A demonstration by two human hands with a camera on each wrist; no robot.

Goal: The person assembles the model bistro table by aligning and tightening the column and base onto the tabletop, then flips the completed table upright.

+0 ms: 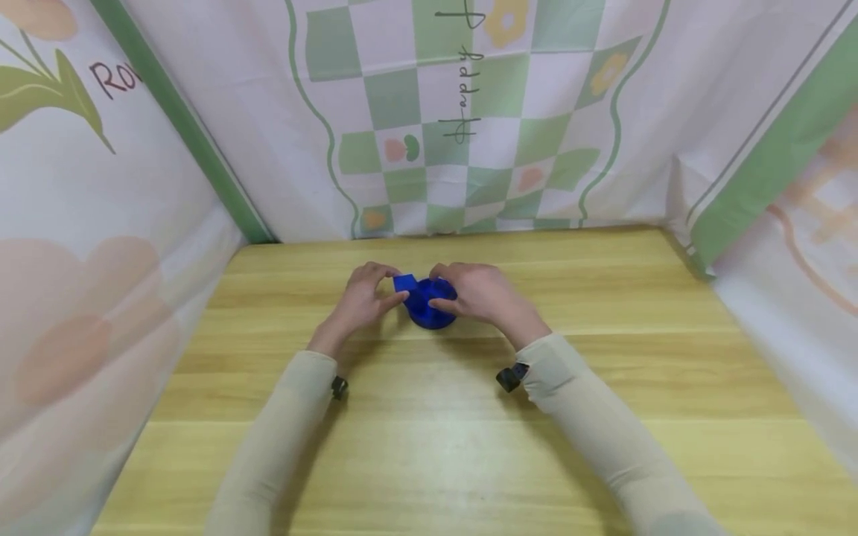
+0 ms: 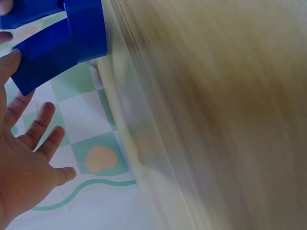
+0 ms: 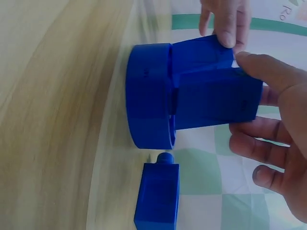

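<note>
A shallow round blue base (image 1: 432,322) sits on the table between both hands. My left hand (image 1: 367,296) pinches the top of a blue rectangular block (image 1: 405,283) between thumb and fingers. That block leans outward, its lower end at the base's rim. With thumb and fingertips, my right hand (image 1: 477,290) grips a second blue block (image 3: 216,98), whose lower end meets the base's open side. In the right wrist view the two blocks stand side by side and overlap. Where their lower ends sit inside the base is hidden.
Another blue block (image 3: 158,196) with a small round peg stands beside the base in the right wrist view. The wooden table (image 1: 415,447) ends at a patterned cloth (image 1: 462,171) behind the hands. Similar cloth hangs at both sides.
</note>
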